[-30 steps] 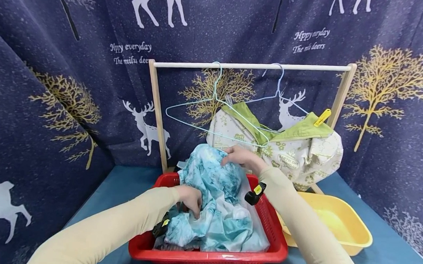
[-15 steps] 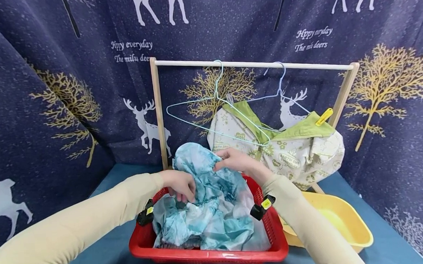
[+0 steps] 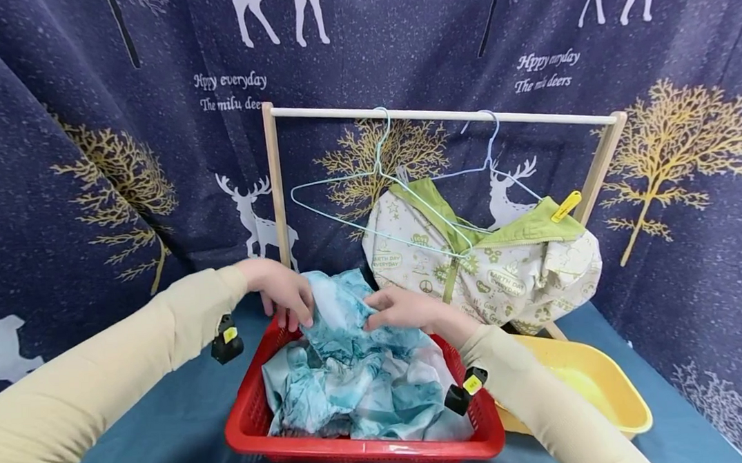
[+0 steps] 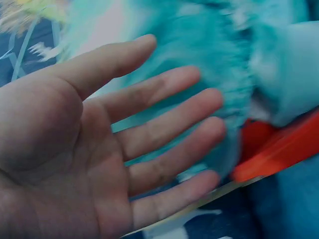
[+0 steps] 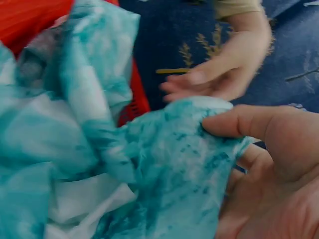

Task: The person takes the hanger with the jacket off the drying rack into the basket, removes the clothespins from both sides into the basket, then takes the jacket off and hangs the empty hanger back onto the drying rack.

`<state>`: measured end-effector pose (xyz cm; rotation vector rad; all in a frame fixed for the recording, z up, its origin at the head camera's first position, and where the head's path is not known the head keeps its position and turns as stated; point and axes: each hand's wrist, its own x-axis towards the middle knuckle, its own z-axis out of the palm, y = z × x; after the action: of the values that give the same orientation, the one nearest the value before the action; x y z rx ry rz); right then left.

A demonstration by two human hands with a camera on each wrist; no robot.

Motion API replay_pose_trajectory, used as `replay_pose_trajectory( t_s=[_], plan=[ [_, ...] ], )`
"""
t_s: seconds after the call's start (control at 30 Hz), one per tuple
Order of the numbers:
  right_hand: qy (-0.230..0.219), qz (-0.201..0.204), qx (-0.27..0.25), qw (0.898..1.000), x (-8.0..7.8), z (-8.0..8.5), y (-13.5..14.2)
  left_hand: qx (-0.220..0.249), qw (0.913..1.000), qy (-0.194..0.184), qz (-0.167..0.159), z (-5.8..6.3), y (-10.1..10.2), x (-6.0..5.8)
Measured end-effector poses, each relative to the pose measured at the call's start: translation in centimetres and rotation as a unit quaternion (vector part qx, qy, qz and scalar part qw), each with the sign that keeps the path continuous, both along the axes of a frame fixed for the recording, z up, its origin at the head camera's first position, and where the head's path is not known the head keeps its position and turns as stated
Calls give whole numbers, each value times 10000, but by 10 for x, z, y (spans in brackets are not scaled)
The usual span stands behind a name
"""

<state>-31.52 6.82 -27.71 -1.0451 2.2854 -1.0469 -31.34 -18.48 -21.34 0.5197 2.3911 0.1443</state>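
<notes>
A teal-and-white tie-dye garment [image 3: 345, 343] lies bunched in a red basket [image 3: 368, 452], its far part lifted above the basket. My right hand [image 3: 405, 309] pinches that raised part; in the right wrist view the thumb [image 5: 224, 122] lies on the cloth [image 5: 169, 164] with fingers behind it. My left hand [image 3: 280, 291] is beside the raised cloth on the left. In the left wrist view its fingers [image 4: 169, 119] are spread and relaxed, holding nothing, in front of the cloth [image 4: 199, 45]. Whether they touch it I cannot tell.
Behind the basket stands a rack with a white rail [image 3: 440, 114]. A light-blue hanger [image 3: 339, 222] hangs bare there, beside a green-and-white printed garment [image 3: 491, 274] on another hanger, with a yellow clip [image 3: 566, 206]. A yellow basin [image 3: 601, 380] sits right of the basket.
My left hand has come up and left out of the basket and its fingers have opened. My right hand has moved slightly lower and left with the pinched cloth.
</notes>
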Motion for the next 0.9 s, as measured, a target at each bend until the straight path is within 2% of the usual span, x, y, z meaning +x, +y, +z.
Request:
replay_pose_trajectory(
  t_s=[0.13,0.23,0.33,0.5,0.6,0.73,0.83,0.9],
  plan=[
    [-193,656,262,9973,1,-12,-4,300,9995,-27,12,21,-5,-2],
    [-556,1095,444,9914,1,-20,-9,617,9981,63,33,29,-6,-5],
    [-791,1399,671,9847,1,-28,-15,889,9958,187,120,32,-6,-11],
    [-806,1615,1329,9746,0,-39,-23,1271,9896,488,471,30,-4,-23],
    [-1243,1458,1997,9609,-2,-42,-27,1359,9871,544,653,27,-1,-27],
    [-2147,1043,2849,9284,-4,-43,-30,1228,9891,379,722,21,4,-30],
    [-2577,951,3183,9073,-6,-44,-30,1088,9911,181,747,17,6,-29],
    [-2775,909,3270,8988,-8,-44,-27,1028,9920,43,732,15,8,-28]
  ],
)
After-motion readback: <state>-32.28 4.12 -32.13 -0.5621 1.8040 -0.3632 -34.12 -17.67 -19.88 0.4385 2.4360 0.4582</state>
